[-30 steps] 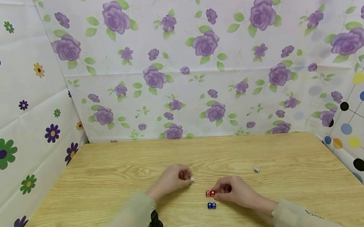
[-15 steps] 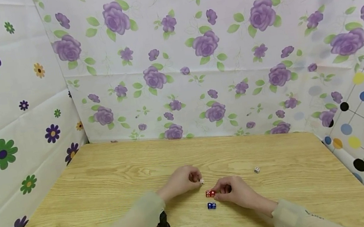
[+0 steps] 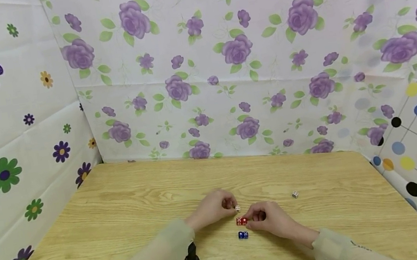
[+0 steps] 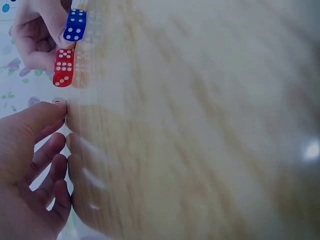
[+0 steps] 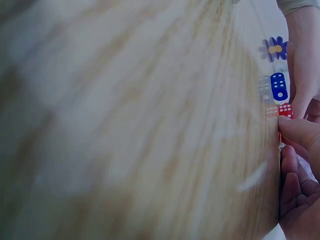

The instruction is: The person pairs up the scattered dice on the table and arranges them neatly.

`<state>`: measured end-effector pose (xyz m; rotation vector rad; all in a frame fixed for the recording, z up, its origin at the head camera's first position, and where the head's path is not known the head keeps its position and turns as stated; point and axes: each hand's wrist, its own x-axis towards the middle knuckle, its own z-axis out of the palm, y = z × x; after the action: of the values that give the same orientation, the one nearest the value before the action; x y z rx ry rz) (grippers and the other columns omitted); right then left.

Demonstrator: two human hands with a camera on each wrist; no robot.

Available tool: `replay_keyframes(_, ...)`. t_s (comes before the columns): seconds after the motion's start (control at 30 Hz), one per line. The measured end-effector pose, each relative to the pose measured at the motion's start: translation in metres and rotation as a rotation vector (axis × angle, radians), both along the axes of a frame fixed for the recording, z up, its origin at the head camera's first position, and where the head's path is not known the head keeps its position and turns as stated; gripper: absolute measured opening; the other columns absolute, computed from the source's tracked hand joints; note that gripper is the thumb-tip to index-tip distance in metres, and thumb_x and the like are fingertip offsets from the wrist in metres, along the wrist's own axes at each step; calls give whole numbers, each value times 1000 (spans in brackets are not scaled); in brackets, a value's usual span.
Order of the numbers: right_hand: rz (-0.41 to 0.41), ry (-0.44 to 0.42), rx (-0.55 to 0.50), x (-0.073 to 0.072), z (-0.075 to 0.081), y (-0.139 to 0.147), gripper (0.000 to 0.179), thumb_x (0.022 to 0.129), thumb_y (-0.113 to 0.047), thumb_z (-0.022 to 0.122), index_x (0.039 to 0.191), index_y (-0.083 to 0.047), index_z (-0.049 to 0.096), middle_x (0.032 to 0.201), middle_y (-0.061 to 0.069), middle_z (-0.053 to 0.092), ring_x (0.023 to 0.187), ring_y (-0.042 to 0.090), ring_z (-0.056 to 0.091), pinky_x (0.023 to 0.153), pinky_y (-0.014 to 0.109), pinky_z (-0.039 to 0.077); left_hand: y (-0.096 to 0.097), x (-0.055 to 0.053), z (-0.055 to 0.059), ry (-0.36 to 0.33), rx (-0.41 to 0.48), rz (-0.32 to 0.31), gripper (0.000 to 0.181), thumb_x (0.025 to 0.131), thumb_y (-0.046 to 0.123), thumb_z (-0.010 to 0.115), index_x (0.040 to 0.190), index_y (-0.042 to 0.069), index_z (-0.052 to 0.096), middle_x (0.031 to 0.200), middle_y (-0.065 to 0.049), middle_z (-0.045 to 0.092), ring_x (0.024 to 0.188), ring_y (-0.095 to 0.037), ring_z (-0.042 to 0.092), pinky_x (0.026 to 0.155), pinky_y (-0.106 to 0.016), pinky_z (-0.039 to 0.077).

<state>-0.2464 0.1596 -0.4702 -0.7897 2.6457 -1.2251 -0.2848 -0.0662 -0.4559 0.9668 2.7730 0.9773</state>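
Near the middle of the table, my left hand [image 3: 213,207] pinches a white die [image 3: 237,208] between thumb and fingers; in the left wrist view the die is mostly covered by the fingertip. My right hand [image 3: 271,220] grips the right one of two red dice [image 3: 241,221], which stand side by side, touching. In front of them is a pair of blue dice [image 3: 243,235], also side by side. The right wrist view shows the thumb of my right hand [image 5: 302,145] against the red dice [image 5: 285,110], with the blue dice [image 5: 278,86] beyond.
Another white die [image 3: 295,194] lies alone farther right on the wooden table [image 3: 153,191]. A black device [image 3: 191,259] hangs under my left wrist. Flowered cloth [image 3: 202,82] stands behind the table, with patterned cloth on both sides.
My left hand has slid right and slightly toward me with the white die, coming close behind the red dice. The right hand stays at the red dice.
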Motion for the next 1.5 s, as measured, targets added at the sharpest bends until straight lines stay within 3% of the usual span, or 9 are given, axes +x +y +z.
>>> replay_keyframes(0.6, 0, 2, 8, -1, 2, -1, 7, 86, -23, 77, 92, -21, 75, 76, -2, 65, 62, 2, 51, 55, 18, 43, 1, 2, 3, 14, -6, 7, 9, 85, 16, 78, 87, 13, 70, 76, 3, 61, 67, -3, 49, 64, -19, 42)
replay_keyframes(0.93, -3, 1, 14, -1, 3, 0, 8, 86, -23, 77, 92, -20, 75, 75, -2, 64, 61, 2, 50, 55, 19, 42, 2, 1, 1, 5, -6, 5, 8, 85, 16, 78, 87, 15, 70, 76, 7, 60, 69, -1, 50, 65, -18, 43)
replay_keyframes(1.5, 18, -77, 22, -1, 7, 2, 17, 84, -23, 79, 100, -20, 76, 77, -2, 65, 62, 3, 52, 55, 19, 43, 1, 0, -3, 12, 6, -1, 9, 85, 16, 78, 85, 15, 69, 75, 7, 59, 68, -2, 49, 64, -18, 42)
